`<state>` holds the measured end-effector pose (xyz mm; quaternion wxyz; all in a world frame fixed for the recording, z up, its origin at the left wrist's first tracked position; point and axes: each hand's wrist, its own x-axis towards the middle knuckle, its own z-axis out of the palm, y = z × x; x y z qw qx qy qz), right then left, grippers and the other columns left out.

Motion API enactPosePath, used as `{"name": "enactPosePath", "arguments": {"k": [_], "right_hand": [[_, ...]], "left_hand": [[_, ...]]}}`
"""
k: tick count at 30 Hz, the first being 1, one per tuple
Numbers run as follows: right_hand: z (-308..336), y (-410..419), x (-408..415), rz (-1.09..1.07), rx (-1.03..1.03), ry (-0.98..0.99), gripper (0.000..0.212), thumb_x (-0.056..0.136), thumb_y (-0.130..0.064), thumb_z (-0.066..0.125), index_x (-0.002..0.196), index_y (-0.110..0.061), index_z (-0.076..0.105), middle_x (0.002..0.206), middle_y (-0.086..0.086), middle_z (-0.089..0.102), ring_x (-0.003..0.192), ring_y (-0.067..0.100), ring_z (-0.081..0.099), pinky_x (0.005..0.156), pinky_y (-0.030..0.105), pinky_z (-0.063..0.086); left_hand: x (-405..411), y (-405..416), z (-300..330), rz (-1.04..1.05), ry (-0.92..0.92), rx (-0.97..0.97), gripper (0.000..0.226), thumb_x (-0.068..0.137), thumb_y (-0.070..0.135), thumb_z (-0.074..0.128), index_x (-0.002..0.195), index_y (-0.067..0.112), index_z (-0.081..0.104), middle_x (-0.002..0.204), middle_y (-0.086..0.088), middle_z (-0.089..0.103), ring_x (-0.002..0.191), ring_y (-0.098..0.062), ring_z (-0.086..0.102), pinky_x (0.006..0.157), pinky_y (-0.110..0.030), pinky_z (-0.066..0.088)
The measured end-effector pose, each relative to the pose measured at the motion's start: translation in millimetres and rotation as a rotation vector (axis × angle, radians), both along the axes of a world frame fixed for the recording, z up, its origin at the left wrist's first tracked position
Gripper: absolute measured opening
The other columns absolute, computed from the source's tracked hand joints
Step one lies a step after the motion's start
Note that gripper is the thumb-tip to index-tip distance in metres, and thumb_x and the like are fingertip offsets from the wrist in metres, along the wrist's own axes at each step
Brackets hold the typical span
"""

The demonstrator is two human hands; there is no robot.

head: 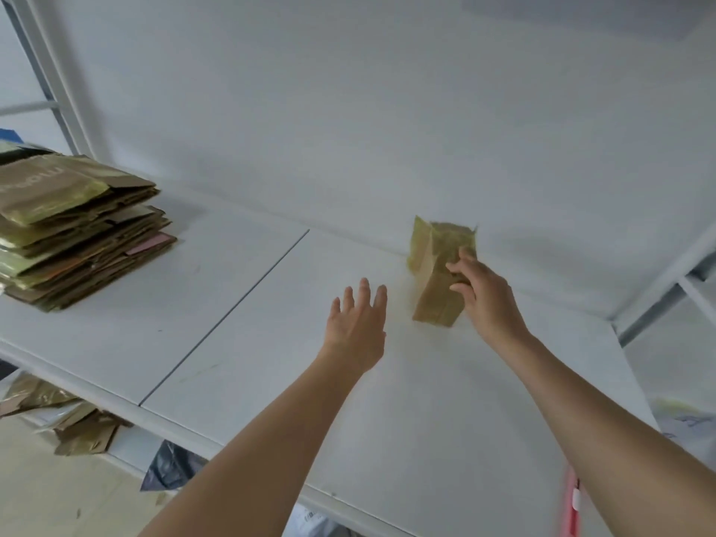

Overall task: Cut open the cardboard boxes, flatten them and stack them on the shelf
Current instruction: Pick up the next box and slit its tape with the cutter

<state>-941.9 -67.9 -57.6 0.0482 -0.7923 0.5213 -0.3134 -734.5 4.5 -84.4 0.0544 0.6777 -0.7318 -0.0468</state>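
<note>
1. Head view: a small cardboard box (438, 281) stands upright on the white shelf (271, 343), near the back wall.
2. The right hand (484, 296) curls round the box's side; the left hand (358, 327) hovers spread, holding nothing.
3. The box looks light, thin-walled and easily crushed; holding it by its side panels seems best.
4. A stack of flattened boxes (77, 230) lies far left.

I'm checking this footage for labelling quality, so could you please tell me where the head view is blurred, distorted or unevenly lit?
Head view: the small box under the right hand is motion-blurred, its top edge smeared; a pink object at the bottom edge is a streak. Wide-angle distortion bows the shelf edge and frame posts. Lighting is soft and even, without glare; the flattened stack stays fairly sharp.
</note>
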Motion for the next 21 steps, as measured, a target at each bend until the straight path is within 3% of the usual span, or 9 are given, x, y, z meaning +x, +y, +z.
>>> {"name": "enactPosePath", "arguments": {"k": [2,4,6,9,12,14,16,19,21], "right_hand": [[7,23,2,0.078,0.054,-0.037,0.033,0.093,-0.001,0.062,0.126,-0.006,0.064,0.146,0.009,0.050,0.131,0.023,0.053,0.110,0.029,0.039],[11,52,8,0.151,0.082,-0.072,0.034,0.091,-0.001,0.065,0.125,-0.007,0.065,0.143,0.005,0.053,0.127,0.017,0.055,0.109,0.023,0.039],[13,80,15,0.189,0.096,-0.128,0.032,0.090,-0.001,0.066,0.122,-0.007,0.067,0.140,0.001,0.054,0.122,0.009,0.056,0.104,0.011,0.038],[22,115,19,0.170,0.168,-0.303,0.026,0.090,-0.002,0.067,0.115,-0.010,0.069,0.124,-0.010,0.065,0.110,0.003,0.064,0.093,0.013,0.049],[37,141,17,0.150,0.286,-0.467,0.018,0.092,-0.004,0.065,0.106,-0.015,0.067,0.098,-0.018,0.070,0.091,0.005,0.069,0.075,0.026,0.059],[46,152,15,0.098,0.394,-0.609,0.015,0.094,-0.008,0.064,0.103,-0.019,0.067,0.096,-0.008,0.072,0.089,0.010,0.071,0.065,0.029,0.061],[51,165,10,0.034,0.535,-0.740,0.011,0.093,-0.013,0.066,0.101,-0.020,0.066,0.089,0.004,0.074,0.080,0.015,0.074,0.060,0.028,0.060],[45,193,-2,-0.016,0.694,-0.695,0.027,0.091,-0.026,0.069,0.116,-0.024,0.060,0.071,0.006,0.074,0.066,0.019,0.074,0.058,0.026,0.060],[37,216,-2,-0.036,0.790,-0.608,0.042,0.091,-0.033,0.068,0.128,-0.040,0.049,0.068,0.009,0.073,0.063,0.020,0.074,0.064,0.029,0.061]], "left_hand": [[-2,10,8,0.004,0.115,0.042,0.086,0.099,0.036,0.054,0.157,0.018,-0.008,0.164,-0.014,-0.001,0.150,-0.036,0.011,0.120,-0.046,0.020],[-3,24,13,-0.041,0.262,0.094,0.094,0.095,0.042,0.059,0.157,0.024,-0.011,0.165,-0.010,0.000,0.149,-0.032,0.014,0.118,-0.046,0.027],[-4,43,19,-0.099,0.455,0.128,0.100,0.091,0.042,0.065,0.157,0.028,-0.009,0.165,-0.004,0.007,0.148,-0.026,0.022,0.113,-0.045,0.035],[-3,78,29,-0.073,0.714,0.163,0.101,0.088,0.031,0.071,0.156,0.038,-0.003,0.157,0.001,0.025,0.135,-0.022,0.043,0.106,-0.039,0.043],[5,105,45,-0.045,0.750,0.138,0.093,0.087,0.039,0.070,0.152,0.052,0.004,0.151,0.001,0.033,0.124,-0.020,0.048,0.103,-0.036,0.043],[13,116,58,-0.018,0.796,0.112,0.092,0.083,0.048,0.072,0.150,0.054,0.009,0.143,0.003,0.041,0.121,-0.019,0.050,0.102,-0.037,0.045],[20,125,69,0.072,0.893,0.106,0.089,0.074,0.056,0.076,0.144,0.053,0.021,0.126,0.006,0.050,0.110,-0.013,0.056,0.090,-0.030,0.050],[25,140,74,0.148,0.885,0.172,0.058,0.067,0.069,0.069,0.115,0.042,0.050,0.101,0.013,0.061,0.085,-0.002,0.063,0.067,-0.021,0.054],[27,151,67,0.128,0.833,0.258,0.038,0.079,0.060,0.068,0.108,0.037,0.058,0.103,0.009,0.063,0.089,-0.004,0.063,0.077,-0.030,0.058]]}}
